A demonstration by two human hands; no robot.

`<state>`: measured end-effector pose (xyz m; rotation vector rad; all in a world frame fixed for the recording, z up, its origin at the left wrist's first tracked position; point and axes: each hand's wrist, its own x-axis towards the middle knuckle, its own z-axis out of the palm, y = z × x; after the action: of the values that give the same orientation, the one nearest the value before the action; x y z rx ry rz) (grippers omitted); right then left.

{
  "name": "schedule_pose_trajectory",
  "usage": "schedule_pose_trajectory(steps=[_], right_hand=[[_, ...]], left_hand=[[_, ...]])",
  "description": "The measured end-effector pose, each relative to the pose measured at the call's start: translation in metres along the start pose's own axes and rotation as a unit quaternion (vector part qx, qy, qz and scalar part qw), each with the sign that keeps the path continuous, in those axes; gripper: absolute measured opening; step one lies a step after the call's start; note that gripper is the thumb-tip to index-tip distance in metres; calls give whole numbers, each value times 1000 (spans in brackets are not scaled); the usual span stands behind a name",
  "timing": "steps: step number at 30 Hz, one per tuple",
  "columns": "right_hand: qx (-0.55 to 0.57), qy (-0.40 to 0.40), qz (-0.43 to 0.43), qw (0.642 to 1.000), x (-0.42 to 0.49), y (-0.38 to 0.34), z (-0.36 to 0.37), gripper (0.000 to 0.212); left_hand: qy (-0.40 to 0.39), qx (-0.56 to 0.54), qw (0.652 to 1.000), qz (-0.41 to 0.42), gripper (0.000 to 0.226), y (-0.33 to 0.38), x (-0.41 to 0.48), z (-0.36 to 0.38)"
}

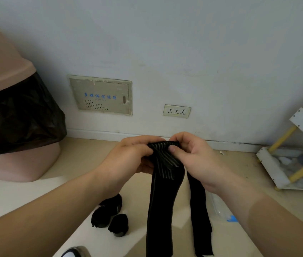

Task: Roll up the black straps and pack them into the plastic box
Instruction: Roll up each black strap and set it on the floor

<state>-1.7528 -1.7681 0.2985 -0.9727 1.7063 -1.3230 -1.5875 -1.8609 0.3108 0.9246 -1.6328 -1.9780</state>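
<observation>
Done: 3 small black fabric rolls (101, 217) lie wound on the beige floor (84, 156), approx 7 o'clock from the hands. None is in a box yet.
In hand: long black elastic strap w/ thin grey stripes (165, 175), held in the air at frame centre. The roll looks barely begun at its top end.
Left hand (128, 156): fingers curled round the strap's top end from 9 o'clock.
Right hand (189, 154): pinches the same end from 3 o'clock, thumb pressed on the stripes.
Strap axis: runs 12 to 6. The top end is at the fingers and 2 lengths hang toward 6. Can't tell if it's one strap doubled or two.
Box: clear plastic piece w/ blue clip (221, 210) on the floor at 5 o'clock, partly behind the right forearm. Prob. the box, not certain.
Left to do: finish this roll, then pack all the rolls. I'd judge approx midway.
</observation>
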Motion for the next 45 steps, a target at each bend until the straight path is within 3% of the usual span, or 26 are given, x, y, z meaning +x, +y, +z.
schedule_pose_trajectory(steps=[3, 7, 13, 17, 23, 28, 31, 38, 45], right_hand=[[-29, -6, -6, 1000, -1, 1, 1, 13], [-49, -6, -22, 999, -1, -1, 4, 19], [62, -30, -9, 998, -5, -9, 4, 10], [161, -69, 33, 984, -6, -15, 0, 29], [124, -54, 8, 991, -9, -13, 2, 28], [198, -77, 12, 977, -9, -14, 1, 29], [148, -54, -11, 987, -10, -13, 3, 22], [97, 1, -63, 993, -12, -13, 11, 38], [69, 35, -90, 993, -10, -15, 13, 38]], left_hand=[[-22, 13, 999, -32, 33, 1, 2, -1], [-12, 94, 995, 41, 29, -2, -12, 2], [76, 132, 985, 85, 33, -3, -11, 3], [122, 111, 982, 91, 35, 0, -10, 5], [129, 89, 979, 132, 37, 1, -12, 6], [129, 90, 974, 161, 38, 1, -12, 4], [133, 121, 965, 191, 37, -1, -11, 4], [111, 123, 966, 200, 41, -4, -11, 4], [77, 54, 989, 116, 31, -1, -14, 4]])
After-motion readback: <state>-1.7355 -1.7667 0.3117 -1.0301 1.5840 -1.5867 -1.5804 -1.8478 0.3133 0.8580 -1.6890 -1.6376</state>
